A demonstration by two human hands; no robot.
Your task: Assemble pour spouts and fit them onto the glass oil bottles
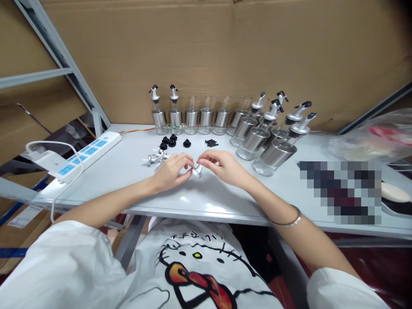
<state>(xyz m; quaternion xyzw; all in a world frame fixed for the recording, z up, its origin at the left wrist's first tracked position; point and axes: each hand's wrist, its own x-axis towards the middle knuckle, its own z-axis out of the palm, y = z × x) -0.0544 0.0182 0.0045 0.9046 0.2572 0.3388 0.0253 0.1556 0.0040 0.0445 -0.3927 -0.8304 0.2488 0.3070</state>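
Left hand and right hand are pinching 1 silver pourer spout; 7 steel-sleeved bottles are carrying spouts, at least 4 open bottles are remaining.

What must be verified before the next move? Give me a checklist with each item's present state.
1. Left hand on the silver pourer: ok, pinching it.
2. Right hand on it too: ok, at its narrow end.
3. Inner fit of the silver pourer: cannot tell, too small and partly covered.
4. Black stoppers on the table: ok, beyond the left hand.
5. Power strip apart from both hands: ok.
6. All bottles topped: not ok, several back-row necks are bare.
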